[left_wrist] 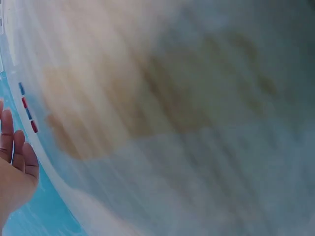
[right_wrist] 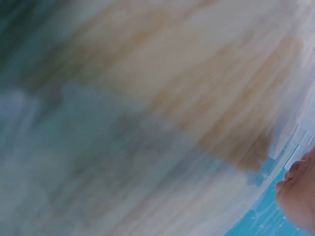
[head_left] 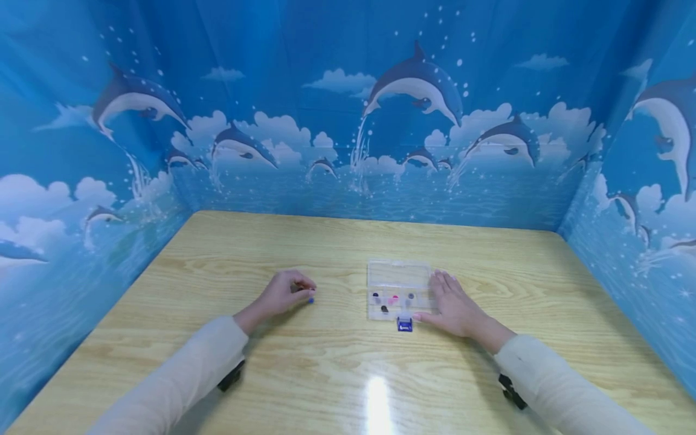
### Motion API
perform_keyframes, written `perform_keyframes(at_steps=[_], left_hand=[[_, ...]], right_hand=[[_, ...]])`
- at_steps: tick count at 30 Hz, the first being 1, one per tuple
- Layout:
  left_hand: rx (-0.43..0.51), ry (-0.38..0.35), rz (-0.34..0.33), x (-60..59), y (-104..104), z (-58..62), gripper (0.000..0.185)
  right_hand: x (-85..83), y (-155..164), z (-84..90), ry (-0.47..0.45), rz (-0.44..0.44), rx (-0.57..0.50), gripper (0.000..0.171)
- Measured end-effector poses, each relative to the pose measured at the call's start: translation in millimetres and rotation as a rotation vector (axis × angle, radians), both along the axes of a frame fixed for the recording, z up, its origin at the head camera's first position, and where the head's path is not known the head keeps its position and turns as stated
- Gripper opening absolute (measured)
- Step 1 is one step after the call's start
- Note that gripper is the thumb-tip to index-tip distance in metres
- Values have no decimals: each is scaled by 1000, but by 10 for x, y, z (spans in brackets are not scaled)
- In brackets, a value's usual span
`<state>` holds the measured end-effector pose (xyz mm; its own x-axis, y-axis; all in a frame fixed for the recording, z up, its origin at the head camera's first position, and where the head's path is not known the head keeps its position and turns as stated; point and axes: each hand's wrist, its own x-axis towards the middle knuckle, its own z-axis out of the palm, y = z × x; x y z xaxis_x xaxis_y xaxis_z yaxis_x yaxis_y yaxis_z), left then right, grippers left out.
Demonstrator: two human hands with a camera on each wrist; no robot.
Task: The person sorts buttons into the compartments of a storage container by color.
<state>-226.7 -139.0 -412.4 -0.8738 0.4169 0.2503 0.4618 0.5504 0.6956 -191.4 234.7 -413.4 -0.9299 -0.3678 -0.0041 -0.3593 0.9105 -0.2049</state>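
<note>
A clear plastic box (head_left: pixel 371 311) with small compartments lies on the table, its lid (head_left: pixel 399 273) folded back and a blue latch (head_left: pixel 405 324) at the front. My right hand (head_left: pixel 454 308) rests at its right side, fingers straight along the edge and thumb near the latch. Left of the box, my left hand (head_left: pixel 284 293) is low over the table, thumb and index fingertips close together around small red and blue pieces. A blue piece (head_left: pixel 312 300) shows just below the thumb. In the left wrist view, small blue and red pieces (left_wrist: pixel 28 113) form a row beside the fingers. I cannot tell whether one is pinched.
Several small pieces, black (head_left: pixel 384 309), pink (head_left: pixel 394 299) and grey (head_left: pixel 411 296) among them, sit in the box. A wood-grain table (head_left: pixel 326 362) carries everything. Blue dolphin-print curtains (head_left: pixel 304 181) enclose its back and sides. Sleeve fabric (left_wrist: pixel 172 172) covers most of both wrist views.
</note>
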Motion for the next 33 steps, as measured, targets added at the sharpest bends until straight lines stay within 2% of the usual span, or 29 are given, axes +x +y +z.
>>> perform_keyframes(at_steps=[3, 14, 33], left_hand=[[-14, 21, -42, 1, -33, -29, 13], [-56, -28, -58, 8, -71, -62, 15], [-51, 10, -26, 19, -53, -110, 10]], right_hand=[[-2, -1, -5, 0, 2, -2, 98], [-9, 13, -20, 6, 9, 2, 98], [-18, 22, -37, 2, 9, 1, 98]])
